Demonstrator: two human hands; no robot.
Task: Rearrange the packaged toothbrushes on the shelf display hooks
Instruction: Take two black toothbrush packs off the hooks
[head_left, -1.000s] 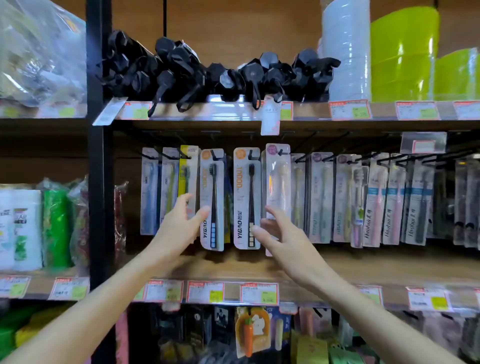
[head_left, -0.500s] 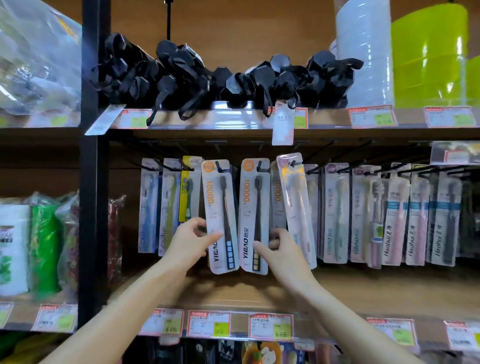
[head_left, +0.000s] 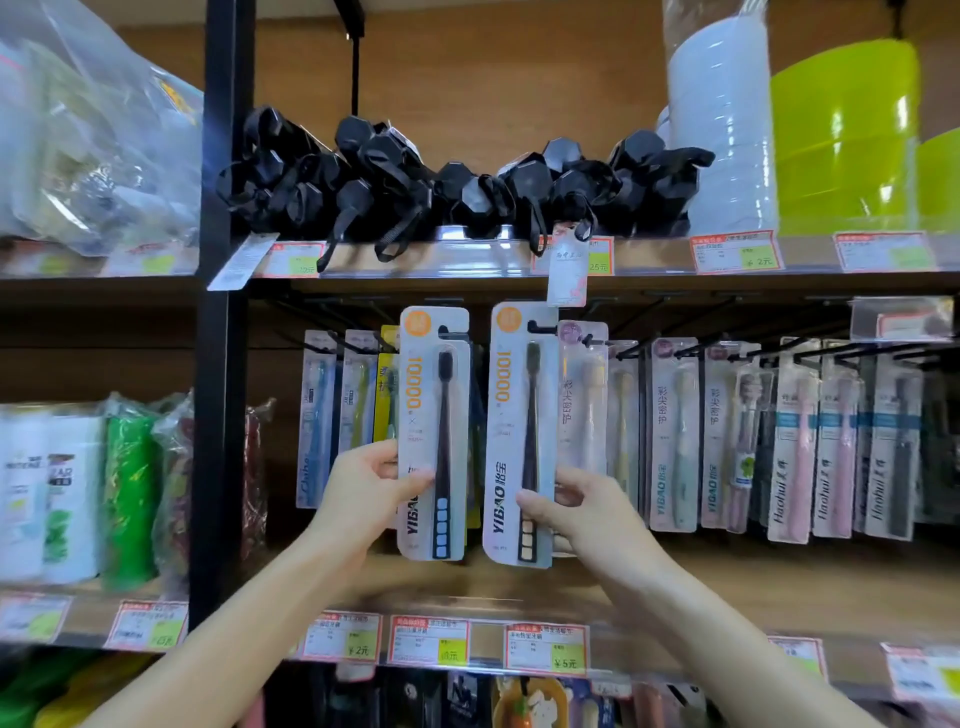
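Note:
Two grey-white toothbrush packs with black brushes and orange "10000" print hang in the middle of the hook row. My left hand (head_left: 371, 480) grips the left pack (head_left: 434, 415) by its lower left edge, thumb on its front. My right hand (head_left: 576, 506) grips the right pack (head_left: 522, 415) near its lower right edge. Both packs are raised, and their hang holes sit near the hook tips. More packs hang behind the left one. Further packaged toothbrushes (head_left: 675, 436) fill black hooks (head_left: 831, 351) to the right, and blue and yellow packs (head_left: 358, 395) hang to the left.
A black upright post (head_left: 221, 322) stands left of the hooks. Black faceted items (head_left: 467, 187) lie on the shelf above, with a hanging tag (head_left: 567, 270). White and green basins (head_left: 841, 135) stand top right. Wrapped bottles (head_left: 130, 488) sit at left. Price labels (head_left: 545, 647) line the wooden shelf edge.
Both hands have closed on the two packs and lifted them upward along the hooks. The camera has moved closer to the shelf.

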